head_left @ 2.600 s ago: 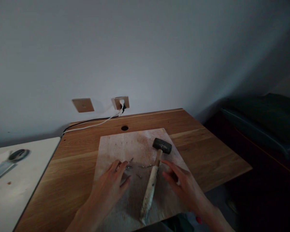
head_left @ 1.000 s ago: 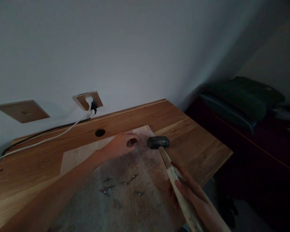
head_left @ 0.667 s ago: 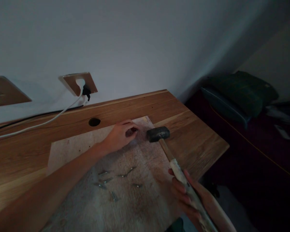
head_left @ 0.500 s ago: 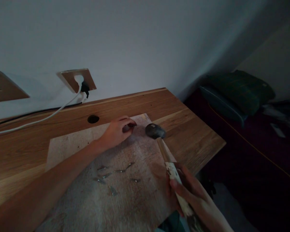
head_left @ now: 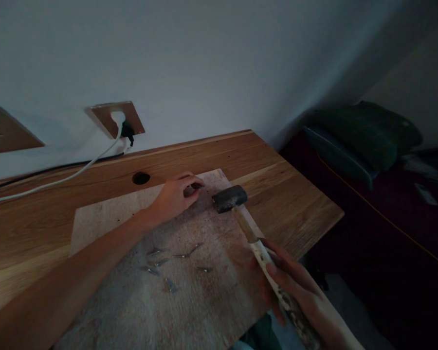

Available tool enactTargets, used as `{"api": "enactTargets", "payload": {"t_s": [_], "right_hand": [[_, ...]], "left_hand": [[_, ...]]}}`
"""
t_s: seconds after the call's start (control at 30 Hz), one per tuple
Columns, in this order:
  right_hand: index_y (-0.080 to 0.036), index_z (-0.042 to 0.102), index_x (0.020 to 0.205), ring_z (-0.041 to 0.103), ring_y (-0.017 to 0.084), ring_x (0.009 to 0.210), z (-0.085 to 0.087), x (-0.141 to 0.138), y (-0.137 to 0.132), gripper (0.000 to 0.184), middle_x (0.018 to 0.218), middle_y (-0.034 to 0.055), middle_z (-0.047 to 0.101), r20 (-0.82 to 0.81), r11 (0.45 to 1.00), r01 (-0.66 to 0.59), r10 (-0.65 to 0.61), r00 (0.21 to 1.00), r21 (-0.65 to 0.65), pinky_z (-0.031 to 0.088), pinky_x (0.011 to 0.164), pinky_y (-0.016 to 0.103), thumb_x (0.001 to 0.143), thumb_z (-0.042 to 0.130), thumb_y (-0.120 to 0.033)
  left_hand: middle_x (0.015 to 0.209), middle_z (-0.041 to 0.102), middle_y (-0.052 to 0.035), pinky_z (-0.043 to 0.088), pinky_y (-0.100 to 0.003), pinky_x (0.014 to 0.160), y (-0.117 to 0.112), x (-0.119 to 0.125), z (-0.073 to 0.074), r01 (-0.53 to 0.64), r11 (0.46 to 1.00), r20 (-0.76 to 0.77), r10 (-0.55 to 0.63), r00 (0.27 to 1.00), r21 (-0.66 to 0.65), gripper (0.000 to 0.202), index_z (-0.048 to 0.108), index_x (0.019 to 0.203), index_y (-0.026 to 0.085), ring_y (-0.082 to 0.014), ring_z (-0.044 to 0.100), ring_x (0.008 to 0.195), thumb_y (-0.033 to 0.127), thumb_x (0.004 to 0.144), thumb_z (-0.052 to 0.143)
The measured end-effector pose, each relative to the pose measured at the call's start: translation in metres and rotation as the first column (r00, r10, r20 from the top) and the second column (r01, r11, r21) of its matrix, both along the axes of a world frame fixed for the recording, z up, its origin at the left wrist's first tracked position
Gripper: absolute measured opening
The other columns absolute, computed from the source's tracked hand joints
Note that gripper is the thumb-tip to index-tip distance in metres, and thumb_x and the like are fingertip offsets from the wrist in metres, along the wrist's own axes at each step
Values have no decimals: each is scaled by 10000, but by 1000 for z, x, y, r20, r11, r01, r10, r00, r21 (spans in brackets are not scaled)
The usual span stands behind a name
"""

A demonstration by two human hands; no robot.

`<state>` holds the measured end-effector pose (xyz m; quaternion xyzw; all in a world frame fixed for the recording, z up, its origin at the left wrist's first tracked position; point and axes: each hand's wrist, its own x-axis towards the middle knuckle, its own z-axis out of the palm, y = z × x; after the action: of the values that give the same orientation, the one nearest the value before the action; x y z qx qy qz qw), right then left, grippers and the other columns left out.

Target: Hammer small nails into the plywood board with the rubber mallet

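My right hand (head_left: 292, 282) grips a mallet (head_left: 230, 198) by its worn, whitish handle, which has a bare wooden part near the head. The dark, blunt head is above the right side of a pale wooden board (head_left: 124, 306), close to my left fingertips. My left hand (head_left: 175, 195) rests near the board's far edge, thumb and fingers pinched together. Something tiny shows at the fingertips, too small and dim to name. Several shiny, thin metal pieces like nails or screws (head_left: 171, 285) lie scattered on the board nearer to me.
A wooden desk (head_left: 284, 194) with a round cable hole (head_left: 140, 178) supports the board. Along the wall, white and black cables run to a socket (head_left: 118, 119). To the right, beyond the desk edge, green cushions (head_left: 365, 136) lie on a dark red surface.
The mallet head has swung a little left, turning side-on towards my left fingertips. My right hand has shifted slightly with it. The left hand has hardly moved.
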<state>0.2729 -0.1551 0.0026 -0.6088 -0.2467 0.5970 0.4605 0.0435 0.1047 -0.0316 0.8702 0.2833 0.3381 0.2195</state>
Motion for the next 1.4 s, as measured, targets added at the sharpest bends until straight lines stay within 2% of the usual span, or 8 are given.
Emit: {"api": "enactTargets", "payload": {"t_s": [0.13, 0.3, 0.47, 0.57, 0.73, 0.87, 1.13, 1.4], "right_hand": [[-237, 621, 1424, 538, 106, 462, -5, 4, 1, 621, 686, -29, 658, 80, 993, -95, 89, 993, 68, 467, 400, 204, 929, 782, -576], [-281, 560, 1450, 644, 139, 664, 1, -9, 0, 696, 1050, 46, 707, 149, 996, -75, 67, 987, 51, 513, 453, 217, 867, 859, -515], [-292, 591, 1341, 567, 52, 499, -2, -7, 0, 558, 1125, 40, 720, 89, 993, -95, 88, 992, 76, 473, 452, 202, 876, 854, -455], [-252, 675, 1246, 469, 17, 404, 1, 1, 0, 420, 1023, 43, 751, -77, 988, -111, 119, 990, 109, 384, 411, 181, 913, 782, -484], [-255, 742, 1246, 433, 29, 366, 7, 1, -1, 458, 874, 30, 758, -331, 991, -88, 116, 936, 96, 299, 342, 151, 895, 761, -548], [-225, 710, 1324, 485, 44, 389, 0, -3, -3, 487, 827, 30, 751, -309, 997, -50, 67, 949, 64, 322, 365, 141, 904, 751, -466], [-186, 741, 1197, 545, 56, 417, -3, -6, 0, 372, 824, 42, 775, -276, 994, -36, 64, 959, 106, 345, 395, 146, 878, 783, -374], [-211, 718, 1212, 582, 84, 477, 5, -12, -2, 415, 837, 35, 771, -184, 997, -59, 66, 981, 46, 419, 427, 174, 906, 800, -480]], "left_hand": [[976, 742, -39, 551, -301, 789, -1, -1, 0, 4, 1000, 7, -4, 1000, -7, 184, 752, 1025, 195, -169, 703, 847, 93, 905, 657], [988, 750, -46, 562, -312, 814, -1, -2, -1, 18, 1000, 9, -18, 1000, 11, 162, 751, 1042, 191, -175, 710, 862, 120, 924, 664], [1021, 767, -54, 581, -337, 863, -1, -1, -1, 33, 999, 0, -33, 999, 17, 170, 756, 1062, 200, -192, 727, 914, 139, 952, 642], [1031, 775, -59, 588, -346, 872, 0, 0, -2, 33, 999, -16, -33, 999, 9, 173, 759, 1059, 194, -201, 734, 924, 143, 947, 637], [1045, 782, -64, 597, -362, 898, 1, -2, -2, 19, 1000, -48, -20, 999, -16, 192, 764, 1055, 193, -208, 739, 932, 152, 934, 620], [1041, 786, -65, 600, -373, 910, 0, -2, 0, 14, 999, -62, -16, 998, -29, 200, 768, 1048, 199, -216, 742, 941, 153, 923, 619], [1043, 790, -66, 603, -360, 890, -1, -1, 0, 12, 999, -47, -14, 999, -47, 186, 770, 1058, 209, -209, 744, 912, 193, 955, 616], [1040, 793, -68, 606, -357, 866, -2, -2, 1, 22, 998, -64, -26, 998, -60, 182, 770, 1054, 205, -208, 744, 906, 201, 961, 614]]}}
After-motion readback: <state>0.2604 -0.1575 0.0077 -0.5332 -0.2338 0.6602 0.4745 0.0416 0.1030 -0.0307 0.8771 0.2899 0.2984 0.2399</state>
